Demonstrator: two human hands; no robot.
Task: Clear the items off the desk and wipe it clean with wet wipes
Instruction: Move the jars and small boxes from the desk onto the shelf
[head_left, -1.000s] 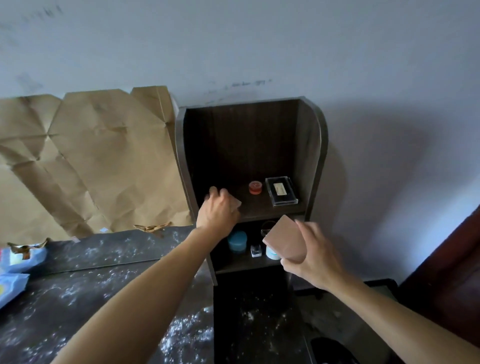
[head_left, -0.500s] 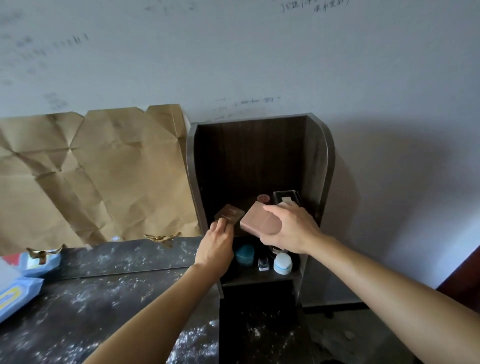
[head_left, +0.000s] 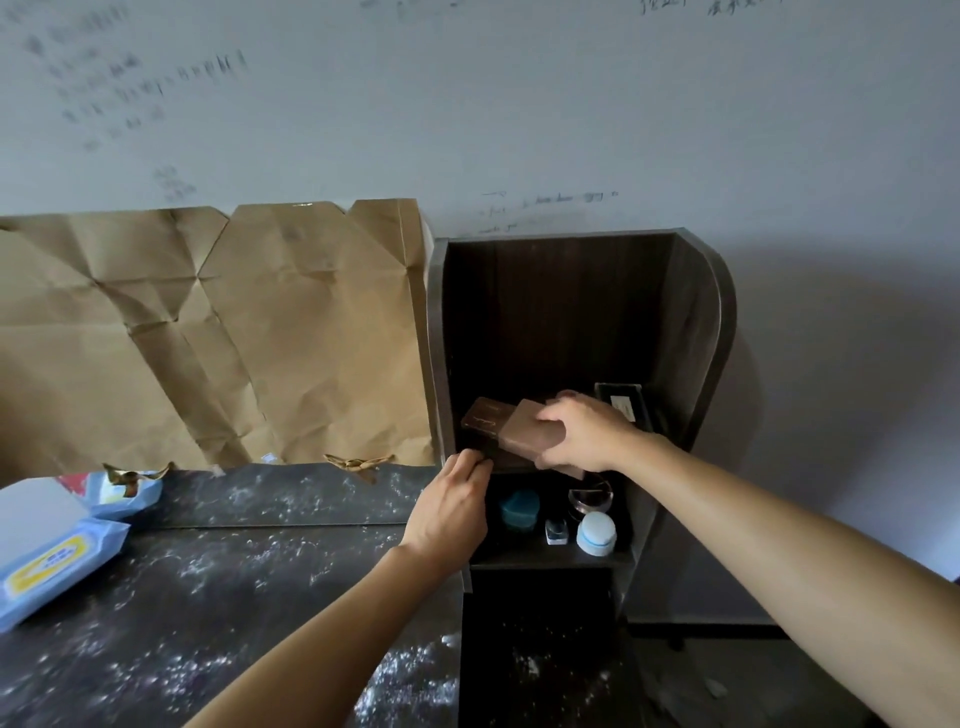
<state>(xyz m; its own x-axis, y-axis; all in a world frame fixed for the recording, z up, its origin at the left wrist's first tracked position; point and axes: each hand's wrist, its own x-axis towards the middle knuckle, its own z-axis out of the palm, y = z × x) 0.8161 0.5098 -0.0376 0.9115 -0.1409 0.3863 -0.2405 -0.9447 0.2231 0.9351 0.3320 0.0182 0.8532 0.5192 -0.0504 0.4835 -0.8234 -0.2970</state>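
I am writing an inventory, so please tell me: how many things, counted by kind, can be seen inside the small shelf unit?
Flat cases: 2
Black box: 1
Small jars and bottles: 4
Total: 7

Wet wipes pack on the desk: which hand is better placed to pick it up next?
Left. The left hand is nearer the pack and looks free; the right hand grips a brown box at the shelf.
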